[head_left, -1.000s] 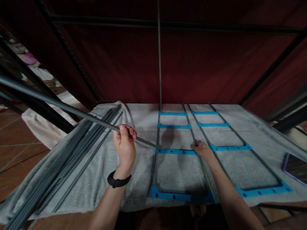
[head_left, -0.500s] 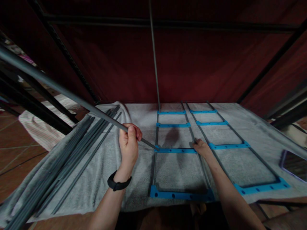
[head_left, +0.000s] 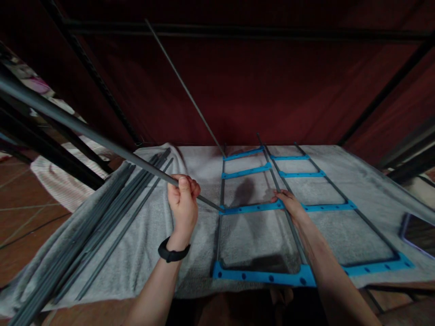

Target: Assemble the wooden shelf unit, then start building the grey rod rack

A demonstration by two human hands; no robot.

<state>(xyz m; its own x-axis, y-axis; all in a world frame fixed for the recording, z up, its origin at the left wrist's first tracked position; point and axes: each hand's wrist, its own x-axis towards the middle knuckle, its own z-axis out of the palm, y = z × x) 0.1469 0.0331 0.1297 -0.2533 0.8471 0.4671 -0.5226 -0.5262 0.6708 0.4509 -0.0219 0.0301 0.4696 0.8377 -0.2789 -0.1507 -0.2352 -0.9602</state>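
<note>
My left hand (head_left: pixel 183 199), a black band on its wrist, is closed around a long grey rod (head_left: pixel 112 146). The rod slants up to the left, and its lower end meets the left end of a blue crossbar (head_left: pixel 251 209). That crossbar belongs to a ladder-like frame of grey rods and blue crossbars (head_left: pixel 263 277). With fingers around the frame's right side rod at the same crossbar, my right hand (head_left: pixel 288 201) holds that side raised off the towel. A thinner-looking grey rod (head_left: pixel 185 86) rises from the far crossbar's left end, leaning left.
A second blue-and-grey frame (head_left: pixel 377 267) lies to the right. Several loose grey rods (head_left: pixel 98 226) are bundled on the left of the grey towel (head_left: pixel 193 253). A phone (head_left: pixel 419 233) rests near the right edge. Behind stands a dark red panel (head_left: pixel 272 90) with dark bars.
The near frame's right side has risen and tilted, with my right hand on it. The far upright rod has swung over to the left. My left hand has barely moved.
</note>
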